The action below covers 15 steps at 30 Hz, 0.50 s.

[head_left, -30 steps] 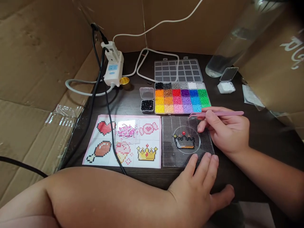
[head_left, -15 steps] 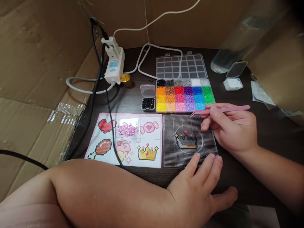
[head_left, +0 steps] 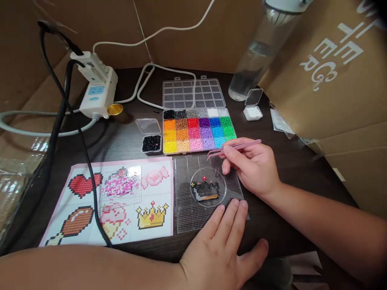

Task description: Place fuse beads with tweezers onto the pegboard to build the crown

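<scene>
My right hand [head_left: 252,165] pinches pink tweezers [head_left: 242,146]; their bent tips hover over the back edge of the clear pegboard [head_left: 186,219], near the bead box. Whether a bead sits in the tips is too small to tell. My left hand [head_left: 222,241] lies flat, fingers spread, with its fingertips on the front edge of the pegboard. On the pegboard, inside a clear round ring, stands a partial crown of beads [head_left: 207,193]: a black outline, an orange and grey bottom row, a red bead tip and a yellow one.
A pattern sheet [head_left: 127,233] lies left, with a small board of pink beads [head_left: 121,185] on it. Behind are a compartment bead box [head_left: 193,129], a black bead case [head_left: 151,143], a white bead case [head_left: 253,112], a bottle [head_left: 250,64] and a power strip [head_left: 98,92]. A black cable [head_left: 87,161] crosses the sheet.
The camera has turned right, so everything sits further left in view. The tweezers stay above the pegboard's back edge, and my left hand still rests on its front edge.
</scene>
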Each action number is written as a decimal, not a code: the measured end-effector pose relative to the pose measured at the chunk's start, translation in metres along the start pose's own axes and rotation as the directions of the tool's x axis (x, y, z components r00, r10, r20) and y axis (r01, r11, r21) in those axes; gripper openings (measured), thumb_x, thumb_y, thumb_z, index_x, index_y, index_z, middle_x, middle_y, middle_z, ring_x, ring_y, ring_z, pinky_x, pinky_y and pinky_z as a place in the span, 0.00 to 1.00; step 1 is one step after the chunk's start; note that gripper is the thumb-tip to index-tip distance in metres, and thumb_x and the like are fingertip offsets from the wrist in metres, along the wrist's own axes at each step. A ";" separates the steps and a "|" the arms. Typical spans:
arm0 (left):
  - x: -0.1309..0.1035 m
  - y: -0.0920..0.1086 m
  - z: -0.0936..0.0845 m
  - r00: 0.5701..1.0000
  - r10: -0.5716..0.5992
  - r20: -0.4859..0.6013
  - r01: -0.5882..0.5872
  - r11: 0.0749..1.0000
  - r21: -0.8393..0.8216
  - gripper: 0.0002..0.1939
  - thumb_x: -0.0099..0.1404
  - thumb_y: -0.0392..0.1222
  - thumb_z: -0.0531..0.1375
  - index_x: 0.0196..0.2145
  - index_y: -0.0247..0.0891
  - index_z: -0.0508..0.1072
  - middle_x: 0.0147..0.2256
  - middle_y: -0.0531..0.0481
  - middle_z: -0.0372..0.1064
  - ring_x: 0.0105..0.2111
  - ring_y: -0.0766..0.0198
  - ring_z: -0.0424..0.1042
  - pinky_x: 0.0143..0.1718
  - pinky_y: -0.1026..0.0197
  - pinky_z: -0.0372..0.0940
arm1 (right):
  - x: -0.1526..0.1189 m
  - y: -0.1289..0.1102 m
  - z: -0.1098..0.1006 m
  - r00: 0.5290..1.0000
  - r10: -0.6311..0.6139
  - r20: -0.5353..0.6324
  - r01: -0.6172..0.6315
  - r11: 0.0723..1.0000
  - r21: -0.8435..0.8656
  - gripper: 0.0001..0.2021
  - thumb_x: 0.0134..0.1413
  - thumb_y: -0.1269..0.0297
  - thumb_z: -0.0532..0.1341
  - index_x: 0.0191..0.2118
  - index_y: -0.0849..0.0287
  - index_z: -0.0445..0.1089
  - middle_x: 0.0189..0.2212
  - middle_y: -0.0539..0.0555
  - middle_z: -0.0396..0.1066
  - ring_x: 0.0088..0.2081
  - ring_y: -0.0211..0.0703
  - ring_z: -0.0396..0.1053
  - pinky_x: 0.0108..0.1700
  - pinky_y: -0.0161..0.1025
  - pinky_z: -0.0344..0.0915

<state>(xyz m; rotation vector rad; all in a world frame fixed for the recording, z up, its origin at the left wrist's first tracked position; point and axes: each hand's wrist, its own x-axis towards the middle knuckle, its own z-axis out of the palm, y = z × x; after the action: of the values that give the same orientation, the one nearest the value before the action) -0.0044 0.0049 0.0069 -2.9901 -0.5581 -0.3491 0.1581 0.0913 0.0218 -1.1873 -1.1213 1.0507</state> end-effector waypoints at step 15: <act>-0.001 0.011 -0.012 0.992 -0.074 0.100 0.078 0.996 -0.035 0.22 0.67 0.50 0.51 0.58 0.65 0.60 0.62 0.46 0.57 0.63 0.51 0.53 0.61 0.48 0.40 | -0.004 0.002 -0.005 0.996 0.087 -0.008 -0.087 0.996 0.027 0.05 0.57 0.63 0.63 0.36 0.59 0.72 0.29 0.54 0.77 0.20 0.37 0.70 0.23 0.36 0.67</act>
<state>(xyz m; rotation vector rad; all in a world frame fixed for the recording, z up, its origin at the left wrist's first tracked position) -0.0034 -0.0067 0.0177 -3.0430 -0.6840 -0.2214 0.1624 0.0864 0.0192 -1.2277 -1.0531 1.1219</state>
